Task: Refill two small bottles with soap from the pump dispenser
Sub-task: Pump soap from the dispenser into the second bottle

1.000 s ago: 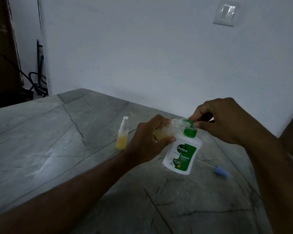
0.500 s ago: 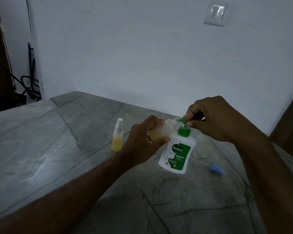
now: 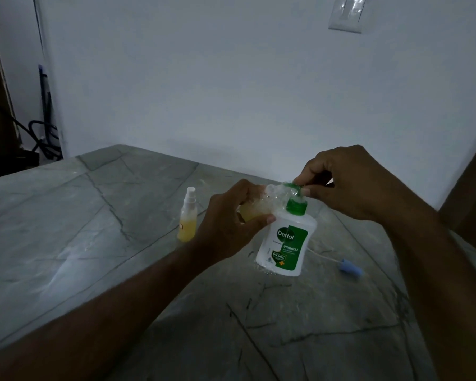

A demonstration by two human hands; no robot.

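Note:
A white Dettol pump dispenser (image 3: 286,243) with a green label and green pump stands on the grey stone table (image 3: 94,243). My right hand (image 3: 349,182) pinches the green pump head from above. My left hand (image 3: 231,224) grips a small clear bottle (image 3: 259,206) of yellowish soap, tilted with its mouth against the pump nozzle; most of this bottle is hidden by my fingers. A second small spray bottle (image 3: 188,215), partly filled with yellow liquid and capped with a white sprayer, stands upright to the left of my left hand.
A blue spray cap with a thin white tube (image 3: 349,268) lies on the table right of the dispenser. A light switch (image 3: 346,13) is on the white wall. Dark cables (image 3: 43,136) hang at the far left, past the table's edge.
Both hands keep their grips on the small bottle and the pump head. The camera has shifted a little; nothing on the table has moved.

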